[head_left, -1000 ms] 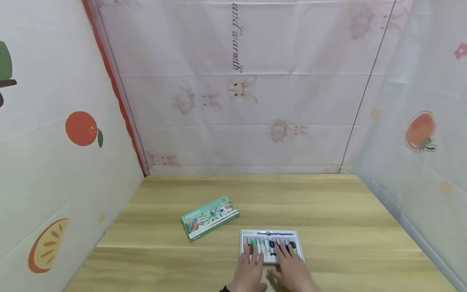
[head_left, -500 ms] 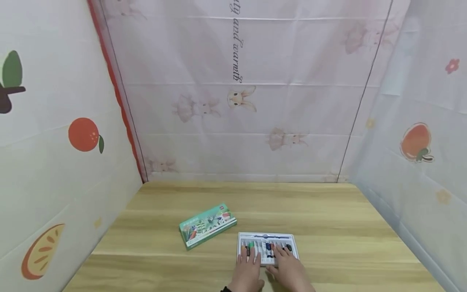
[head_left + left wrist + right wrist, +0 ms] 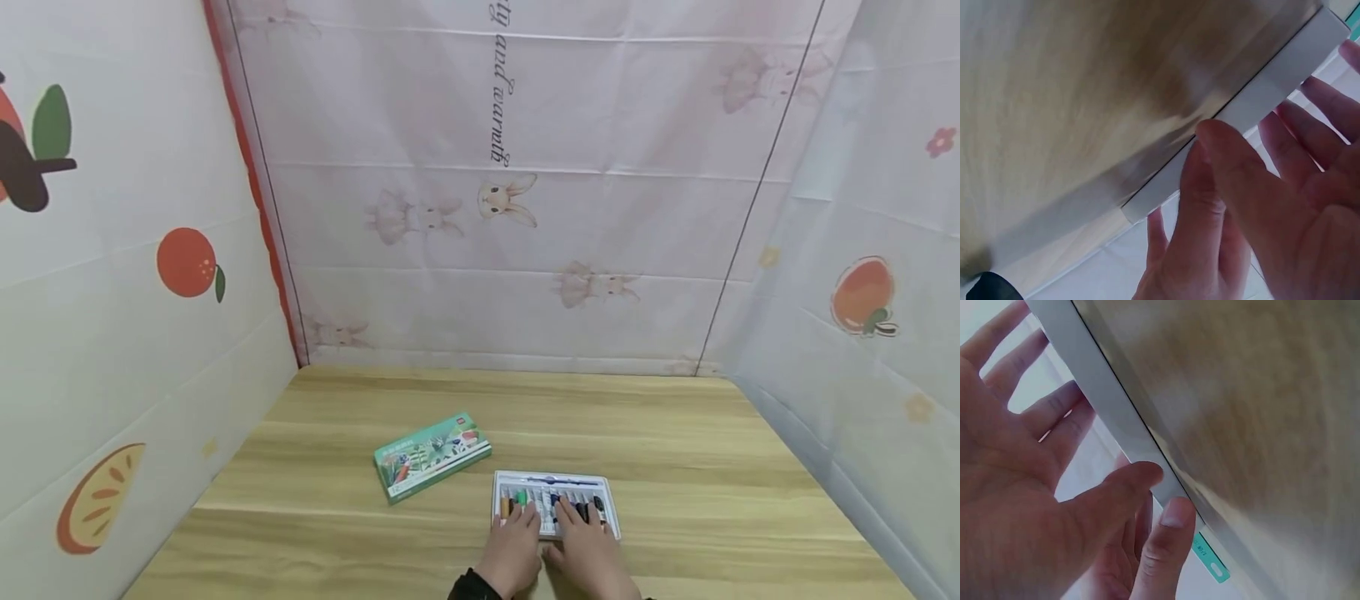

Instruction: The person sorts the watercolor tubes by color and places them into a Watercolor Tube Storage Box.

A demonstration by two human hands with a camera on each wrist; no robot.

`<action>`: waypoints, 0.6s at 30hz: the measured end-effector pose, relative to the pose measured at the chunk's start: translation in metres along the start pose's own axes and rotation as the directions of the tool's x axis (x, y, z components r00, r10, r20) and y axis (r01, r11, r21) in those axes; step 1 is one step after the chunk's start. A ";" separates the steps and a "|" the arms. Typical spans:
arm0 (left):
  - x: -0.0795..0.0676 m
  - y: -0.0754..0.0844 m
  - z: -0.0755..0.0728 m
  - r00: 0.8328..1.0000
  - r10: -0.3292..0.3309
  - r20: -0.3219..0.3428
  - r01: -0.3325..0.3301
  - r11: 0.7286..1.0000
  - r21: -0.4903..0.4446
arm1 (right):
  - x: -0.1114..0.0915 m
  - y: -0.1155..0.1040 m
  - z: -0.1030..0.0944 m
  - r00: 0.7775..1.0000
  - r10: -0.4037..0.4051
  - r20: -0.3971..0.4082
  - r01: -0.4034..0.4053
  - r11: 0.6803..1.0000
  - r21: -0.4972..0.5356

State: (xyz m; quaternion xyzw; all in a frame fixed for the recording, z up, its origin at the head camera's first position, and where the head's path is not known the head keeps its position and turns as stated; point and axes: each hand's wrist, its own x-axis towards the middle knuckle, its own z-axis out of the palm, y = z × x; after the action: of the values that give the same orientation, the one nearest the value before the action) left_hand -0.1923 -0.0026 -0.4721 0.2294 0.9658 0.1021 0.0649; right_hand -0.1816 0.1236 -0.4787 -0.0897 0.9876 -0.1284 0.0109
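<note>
A white tray [image 3: 555, 475] lies near the front of the wooden table in the head view, with several small paint tubes [image 3: 522, 497] in a row and a thin blue paintbrush [image 3: 562, 481] along its far side. On the tray's left part rests my left hand [image 3: 513, 550], its fingers over the tubes. The fingers of my right hand [image 3: 588, 550] lie on the tubes at the right. Both wrist views show the thumbs close together at the tray's front wall [image 3: 1279, 69], my left thumb [image 3: 1229, 156] and right thumb [image 3: 1129, 487] touching or nearly touching it.
A green box [image 3: 432, 457] with a plant picture lies at an angle behind and left of the tray. The wooden table [image 3: 712, 483] is bounded by a pale printed sheet [image 3: 495, 317] at the back and further sheets on both sides.
My left hand has turned slightly to the right, its fingers drawn closer together, and more of its dark sleeve shows. My right hand's fingers have shifted a little. The head view has tilted slightly.
</note>
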 end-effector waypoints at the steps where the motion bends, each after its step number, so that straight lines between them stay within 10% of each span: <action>1: 0.000 0.000 -0.001 1.000 -0.002 0.000 0.002 1.000 0.002 | 0.000 0.000 -0.001 1.000 -0.016 -0.009 0.016 1.000 -0.004; 18: 0.002 -0.002 -0.007 0.998 0.062 0.014 -0.063 0.995 0.077 | 0.000 0.010 -0.006 1.000 0.022 -0.014 -0.021 0.995 0.093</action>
State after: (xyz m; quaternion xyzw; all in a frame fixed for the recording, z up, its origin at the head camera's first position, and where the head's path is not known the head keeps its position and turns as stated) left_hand -0.1963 -0.0046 -0.4663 0.2624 0.9610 0.0651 0.0583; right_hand -0.1835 0.1345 -0.4753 -0.0776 0.9815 -0.1749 0.0092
